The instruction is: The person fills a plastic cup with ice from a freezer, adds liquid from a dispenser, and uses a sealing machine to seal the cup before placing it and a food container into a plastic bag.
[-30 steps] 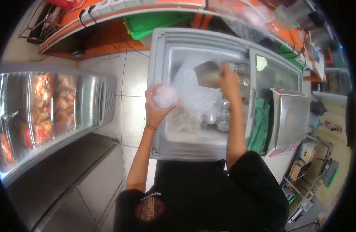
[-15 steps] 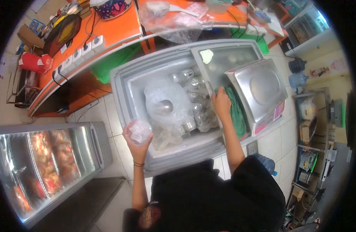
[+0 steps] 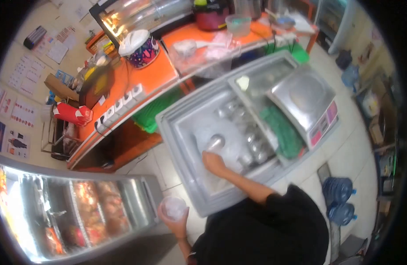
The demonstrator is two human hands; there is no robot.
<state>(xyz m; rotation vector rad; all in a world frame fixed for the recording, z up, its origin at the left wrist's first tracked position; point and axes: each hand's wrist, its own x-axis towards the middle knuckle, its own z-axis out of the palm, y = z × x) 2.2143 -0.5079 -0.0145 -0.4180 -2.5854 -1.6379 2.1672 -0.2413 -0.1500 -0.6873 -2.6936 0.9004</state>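
Lower left, by display case (image 3: 79,207), left hand (image 3: 177,226) has fingers wrapped round cup of ice (image 3: 173,207), held over floor, away from freezer (image 3: 174,154); a tilt could spill cubes. Mid-frame, right hand (image 3: 212,161) rests on ice bag (image 3: 232,155), grip can't be told. Scoop (image 3: 215,142) just above, cans (image 3: 252,143) crowd its right. Scale (image 3: 302,95) upper right.

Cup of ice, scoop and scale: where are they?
cup of ice (image 3: 173,206), head view, on the ice inside.
scoop (image 3: 215,142), head view, on its shiny bowl.
scale (image 3: 302,93), head view, on its steel pan.
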